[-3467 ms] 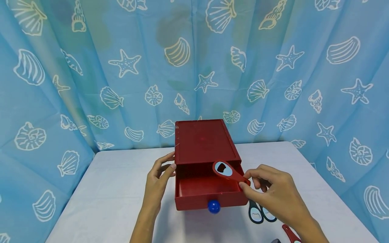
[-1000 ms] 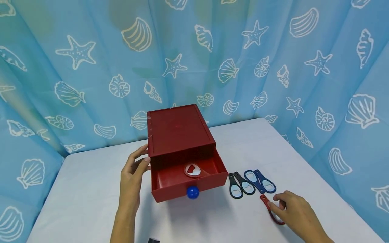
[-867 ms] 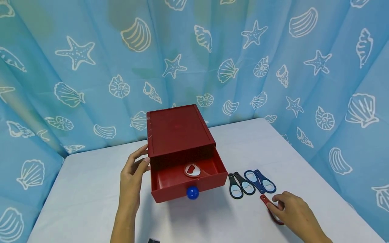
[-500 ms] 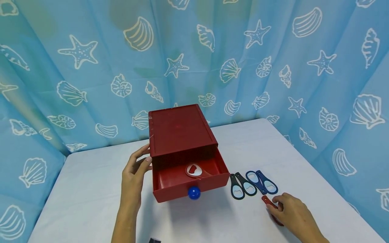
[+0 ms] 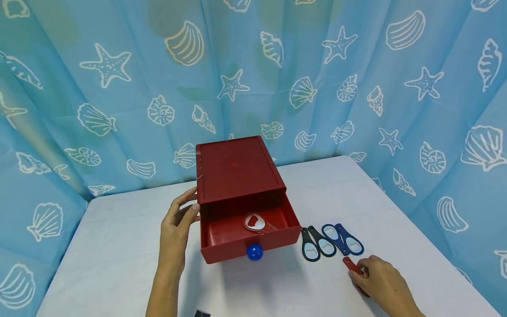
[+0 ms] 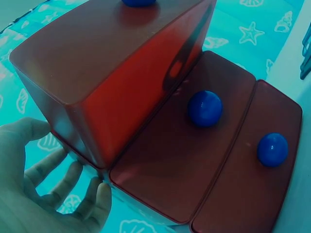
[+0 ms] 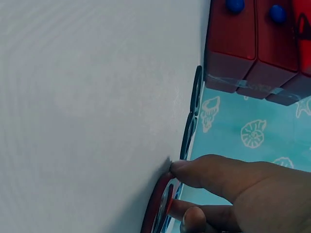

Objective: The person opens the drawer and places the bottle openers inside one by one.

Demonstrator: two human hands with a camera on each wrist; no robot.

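A dark red drawer cabinet [image 5: 237,169] stands on the white table, its top drawer [image 5: 277,239] pulled out. Inside that drawer lies one red bottle opener [image 5: 259,225]. My left hand [image 5: 174,231] rests against the cabinet's left side, fingertips and thumb touching near the top drawer in the left wrist view. At the right, my right hand [image 5: 386,284] pinches a second red bottle opener [image 5: 350,264] between thumb and fingers. The right wrist view shows this opener [image 7: 155,204] tilted on edge, partly covered by my fingers.
Two black bottle openers [image 5: 310,252] and two blue bottle openers [image 5: 353,245] lie right of the cabinet. Blue ball knobs [image 6: 205,108] stick out from the drawer fronts. A small dark object [image 5: 202,313] shows at the bottom edge. A blue shell-patterned curtain [image 5: 237,57] hangs behind.
The first red bottle opener, earlier held over the drawer, now lies inside it. My right hand has moved right and down and now grips the second, tilting it up. My left hand stays put.
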